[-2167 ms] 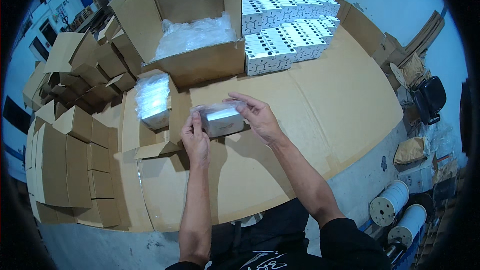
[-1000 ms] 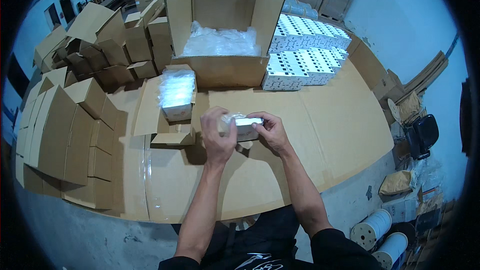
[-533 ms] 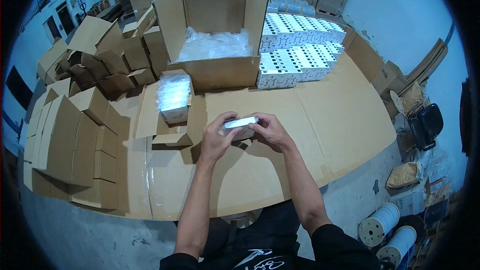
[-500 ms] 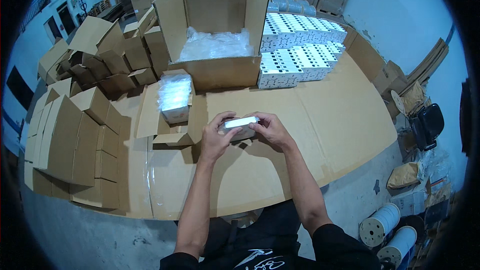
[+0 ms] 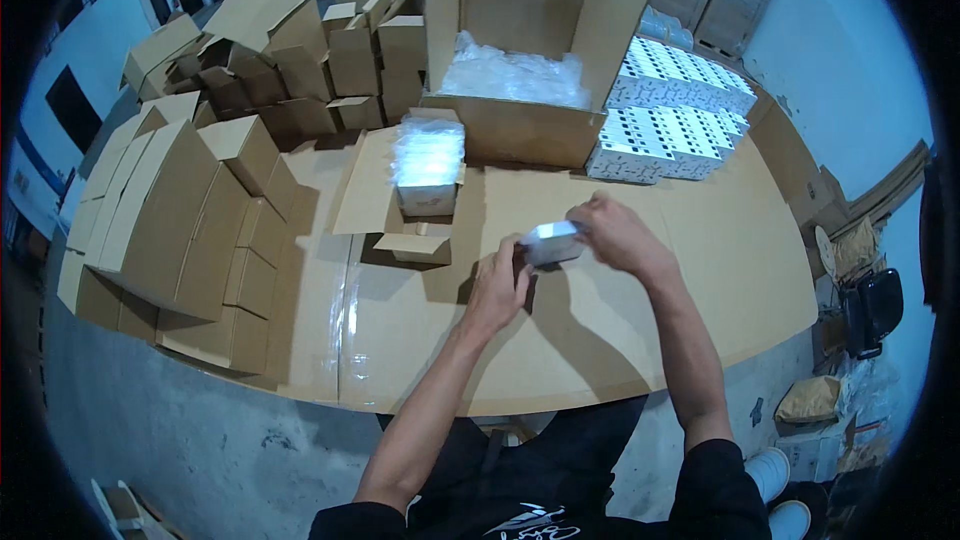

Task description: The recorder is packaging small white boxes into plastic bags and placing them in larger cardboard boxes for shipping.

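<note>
white, shiny-topped and small, the slim box (image 5: pixel 552 244) sits directly between the two hands, its long axis running roughly from one hand to the other, with the right end a little farther from the body. the left hand (image 5: pixel 496 286) grips its left end, fingers and thumb set around that corner; the right hand (image 5: pixel 618 232) has its fingers bunched against the right end, closed at the tips, though exactly what they pinch there is too small to make out. whether the underside touches the desk (image 5: pixel 720 275) cannot be told; a shadow falls just below it.

beyond the left hand and to its left, near it, stands an open carton (image 5: pixel 413 246), flaps spread, with a row of plastic-wrapped boxes (image 5: pixel 429 168) in its far part. of the two hands, the left is clearly the nearer to this carton, and the slim box lies on the carton's right, well apart from it.

straight ahead of both hands is a large open carton (image 5: pixel 530 130) heaped with clear plastic bags (image 5: pixel 515 75). beyond the right hand, two tiers of printed white boxes (image 5: pixel 672 135) stand in rows. well out to the left of the left hand, brown cartons (image 5: pixel 150 215) are stacked on the desk.
</note>
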Demonstrator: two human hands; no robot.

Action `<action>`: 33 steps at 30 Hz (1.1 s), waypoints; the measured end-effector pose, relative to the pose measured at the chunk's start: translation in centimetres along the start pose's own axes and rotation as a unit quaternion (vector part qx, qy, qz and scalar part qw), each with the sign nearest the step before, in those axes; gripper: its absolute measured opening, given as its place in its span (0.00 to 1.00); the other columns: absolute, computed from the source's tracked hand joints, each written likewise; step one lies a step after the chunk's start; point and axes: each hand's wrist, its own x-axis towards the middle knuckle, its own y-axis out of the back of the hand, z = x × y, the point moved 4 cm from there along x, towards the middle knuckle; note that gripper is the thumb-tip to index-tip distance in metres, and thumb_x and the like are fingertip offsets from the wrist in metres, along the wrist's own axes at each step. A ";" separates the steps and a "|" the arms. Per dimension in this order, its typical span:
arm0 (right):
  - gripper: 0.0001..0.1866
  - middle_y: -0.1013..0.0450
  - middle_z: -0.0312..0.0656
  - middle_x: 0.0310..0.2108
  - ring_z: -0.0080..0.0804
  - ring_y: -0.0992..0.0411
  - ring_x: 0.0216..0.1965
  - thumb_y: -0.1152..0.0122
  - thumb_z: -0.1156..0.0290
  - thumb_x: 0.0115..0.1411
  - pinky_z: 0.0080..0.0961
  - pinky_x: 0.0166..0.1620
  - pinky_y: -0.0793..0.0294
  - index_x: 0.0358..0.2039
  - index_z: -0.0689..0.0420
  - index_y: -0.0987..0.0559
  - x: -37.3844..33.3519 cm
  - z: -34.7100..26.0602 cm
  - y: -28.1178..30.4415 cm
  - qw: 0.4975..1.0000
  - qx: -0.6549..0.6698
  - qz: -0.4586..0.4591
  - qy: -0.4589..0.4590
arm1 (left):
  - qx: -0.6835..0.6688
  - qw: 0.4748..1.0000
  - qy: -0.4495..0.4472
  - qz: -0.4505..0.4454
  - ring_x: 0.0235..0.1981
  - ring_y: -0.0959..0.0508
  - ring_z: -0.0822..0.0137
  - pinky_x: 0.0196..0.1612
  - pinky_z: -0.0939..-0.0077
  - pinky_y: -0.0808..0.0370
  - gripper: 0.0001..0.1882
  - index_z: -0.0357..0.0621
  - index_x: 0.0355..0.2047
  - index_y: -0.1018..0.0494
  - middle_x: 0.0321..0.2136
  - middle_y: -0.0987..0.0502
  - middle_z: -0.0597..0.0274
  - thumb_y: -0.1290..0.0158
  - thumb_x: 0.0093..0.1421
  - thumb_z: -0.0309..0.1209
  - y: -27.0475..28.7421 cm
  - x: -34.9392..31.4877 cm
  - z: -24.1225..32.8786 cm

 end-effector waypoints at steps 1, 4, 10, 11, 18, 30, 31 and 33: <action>0.09 0.22 0.50 0.35 0.51 0.27 0.44 0.34 0.74 0.57 0.44 0.48 0.26 0.38 0.59 0.21 0.7 0.4 0.8 0.999 -0.038 0.017 -0.023 | 0.077 0.995 -0.058 0.027 0.51 0.23 0.49 0.56 0.62 0.28 0.24 0.38 0.57 0.34 0.48 0.24 0.42 0.42 0.60 0.21 0.3 -1.0 -0.1; 0.10 0.24 0.51 0.35 0.53 0.28 0.44 0.35 0.74 0.58 0.46 0.49 0.27 0.40 0.60 0.23 2.7 0.3 2.1 0.995 -0.060 0.076 -0.026 | 0.178 0.974 -0.130 0.048 0.61 0.31 0.45 0.63 0.51 0.34 0.27 0.37 0.57 0.33 0.58 0.30 0.42 0.40 0.58 0.26 1.0 -3.9 0.2; 0.15 0.21 0.53 0.39 0.47 0.20 0.46 0.39 0.79 0.62 0.38 0.50 0.22 0.50 0.60 0.25 8.5 -4.6 -0.4 0.919 0.312 0.241 -0.010 | 0.281 0.952 -0.117 0.015 0.67 0.37 0.50 0.65 0.50 0.35 0.24 0.42 0.56 0.29 0.61 0.30 0.54 0.43 0.62 0.37 1.7 -5.3 0.4; 0.15 0.21 0.53 0.39 0.47 0.20 0.46 0.39 0.79 0.62 0.38 0.50 0.22 0.50 0.60 0.25 9.2 -5.3 -0.9 0.921 0.308 0.240 -0.011 | 0.282 0.954 -0.098 0.005 0.67 0.37 0.50 0.65 0.51 0.34 0.24 0.43 0.56 0.29 0.61 0.31 0.55 0.42 0.61 0.37 1.6 -5.0 0.3; 0.13 0.19 0.49 0.41 0.38 0.19 0.44 0.40 0.77 0.65 0.34 0.51 0.20 0.50 0.62 0.25 12.3 -6.5 -1.8 0.942 0.311 0.124 0.010 | 0.283 0.949 -0.134 0.029 0.67 0.36 0.51 0.63 0.49 0.33 0.22 0.43 0.55 0.27 0.61 0.30 0.56 0.43 0.62 0.37 1.6 -5.1 -0.2; 0.14 0.23 0.52 0.42 0.53 0.25 0.45 0.37 0.74 0.61 0.44 0.50 0.24 0.48 0.61 0.23 15.0 -8.5 0.2 0.985 0.077 0.053 0.142 | 0.219 0.973 -0.077 -0.001 0.67 0.37 0.49 0.61 0.50 0.29 0.20 0.42 0.53 0.27 0.60 0.30 0.55 0.43 0.62 0.35 1.7 -4.7 -0.1; 0.13 0.24 0.52 0.43 0.53 0.26 0.47 0.38 0.74 0.61 0.44 0.51 0.24 0.46 0.61 0.23 15.2 -9.1 -0.5 0.989 0.054 0.037 0.135 | 0.219 0.973 -0.077 -0.001 0.67 0.37 0.49 0.61 0.50 0.29 0.20 0.42 0.53 0.27 0.60 0.30 0.55 0.43 0.62 0.35 1.7 -4.8 -0.3; 0.09 0.25 0.52 0.42 0.53 0.27 0.48 0.39 0.76 0.60 0.44 0.52 0.25 0.41 0.62 0.23 15.8 -10.0 -2.0 0.991 0.004 0.008 0.132 | 0.256 0.954 -0.151 0.043 0.66 0.36 0.48 0.64 0.52 0.32 0.19 0.42 0.52 0.27 0.59 0.30 0.54 0.43 0.61 0.33 1.9 -5.0 -0.1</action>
